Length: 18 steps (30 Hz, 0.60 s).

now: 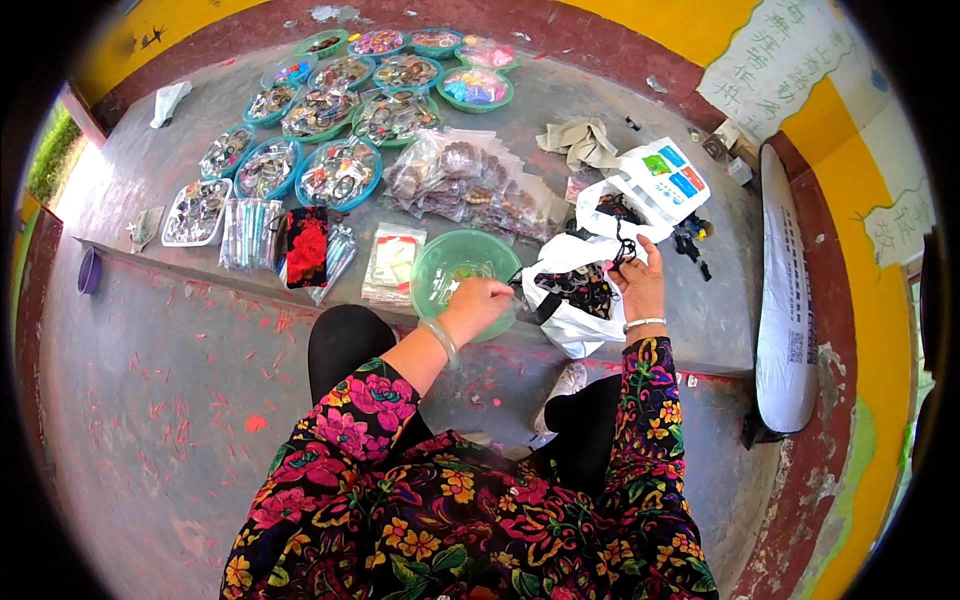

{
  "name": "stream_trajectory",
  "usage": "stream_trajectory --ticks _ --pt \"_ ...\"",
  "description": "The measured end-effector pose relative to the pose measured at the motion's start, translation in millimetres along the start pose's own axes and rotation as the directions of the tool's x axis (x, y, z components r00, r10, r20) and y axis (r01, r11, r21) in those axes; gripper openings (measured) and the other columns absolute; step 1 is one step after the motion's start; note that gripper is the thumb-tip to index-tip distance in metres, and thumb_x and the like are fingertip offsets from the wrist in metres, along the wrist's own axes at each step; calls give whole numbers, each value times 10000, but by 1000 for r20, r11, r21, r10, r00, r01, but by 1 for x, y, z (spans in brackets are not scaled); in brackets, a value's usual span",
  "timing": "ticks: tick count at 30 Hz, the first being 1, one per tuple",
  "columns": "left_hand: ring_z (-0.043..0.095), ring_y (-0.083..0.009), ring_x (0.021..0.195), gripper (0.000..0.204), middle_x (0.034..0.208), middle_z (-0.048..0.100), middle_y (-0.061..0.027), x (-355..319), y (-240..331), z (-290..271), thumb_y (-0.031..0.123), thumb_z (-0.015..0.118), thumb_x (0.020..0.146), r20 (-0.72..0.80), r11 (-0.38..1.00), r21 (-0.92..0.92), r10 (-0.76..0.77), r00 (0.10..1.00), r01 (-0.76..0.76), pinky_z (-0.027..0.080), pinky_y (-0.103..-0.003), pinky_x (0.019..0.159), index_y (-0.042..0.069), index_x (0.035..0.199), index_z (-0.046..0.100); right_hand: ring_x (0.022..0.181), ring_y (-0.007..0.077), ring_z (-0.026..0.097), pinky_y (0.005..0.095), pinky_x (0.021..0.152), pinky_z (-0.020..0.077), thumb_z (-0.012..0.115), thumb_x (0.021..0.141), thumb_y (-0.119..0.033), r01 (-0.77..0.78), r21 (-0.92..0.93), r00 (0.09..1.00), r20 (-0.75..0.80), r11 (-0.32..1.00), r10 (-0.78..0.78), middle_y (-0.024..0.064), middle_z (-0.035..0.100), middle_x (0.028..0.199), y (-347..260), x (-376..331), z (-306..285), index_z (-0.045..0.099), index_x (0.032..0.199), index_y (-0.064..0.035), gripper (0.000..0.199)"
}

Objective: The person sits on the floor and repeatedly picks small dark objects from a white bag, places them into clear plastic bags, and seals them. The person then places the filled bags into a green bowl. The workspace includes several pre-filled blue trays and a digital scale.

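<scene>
My left hand (478,306) is closed in a pinch over the right rim of a light green plastic bowl (430,262). Something small and dark shows by its fingertips, too small to name. A few small pieces lie at the bottom of the bowl. My right hand (640,283) is raised beside an opened white plastic bag (575,338), its fingers closed on a dark beaded string (622,246). Dark patterned items (583,290) fill that bag. Behind it, a second white bag (655,195) with a coloured print holds similar dark things.
Bowls of packed trinkets (340,172) cover the back left of the raised grey ledge. Clear bags of brown beads (465,170) are piled in the middle. Flat packets (393,262) lie left of the green bowl. A long white wrapped roll (787,300) stands at the right.
</scene>
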State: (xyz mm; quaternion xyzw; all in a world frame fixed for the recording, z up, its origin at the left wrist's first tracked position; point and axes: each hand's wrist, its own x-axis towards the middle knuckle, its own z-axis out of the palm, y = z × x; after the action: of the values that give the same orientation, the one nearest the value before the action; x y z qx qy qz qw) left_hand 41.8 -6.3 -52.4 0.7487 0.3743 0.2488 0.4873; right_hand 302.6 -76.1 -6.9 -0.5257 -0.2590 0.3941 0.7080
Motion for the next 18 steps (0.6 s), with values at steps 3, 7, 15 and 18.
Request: stream_trajectory --ticks 3,7,15,18 --pt "612 -239 760 201 852 638 -143 0 3 3 105 552 757 -53 992 -43 112 992 -115 475 -304 696 2 905 639 762 207 579 313 725 531 429 740 153 -26 80 999 35 997 23 79 509 877 -9 -6 9 365 1241 -24 534" --pt "567 -295 873 195 931 590 -146 0 14 2 65 538 746 -150 913 125 405 902 -389 459 -341 777 -4 919 598 877 235 583 313 804 510 415 744 167 -138 201 985 132 970 113 104 541 915 -9 -8 7 461 1147 38 426" --pt "553 -303 940 269 1006 581 -133 -6 22 0 42 571 725 -175 826 313 536 826 -469 451 -356 812 25 993 589 836 211 606 284 773 509 526 798 65 -177 80 953 264 981 151 88 577 918 -5 -33 33 549 935 34 143" --pt "559 -307 902 220 949 586 -148 -4 21 2 48 546 735 -200 888 210 450 871 -410 454 -349 790 7 946 595 796 165 607 245 686 513 542 801 43 -181 -22 947 266 983 181 77 598 881 -5 -41 44 569 881 20 87"
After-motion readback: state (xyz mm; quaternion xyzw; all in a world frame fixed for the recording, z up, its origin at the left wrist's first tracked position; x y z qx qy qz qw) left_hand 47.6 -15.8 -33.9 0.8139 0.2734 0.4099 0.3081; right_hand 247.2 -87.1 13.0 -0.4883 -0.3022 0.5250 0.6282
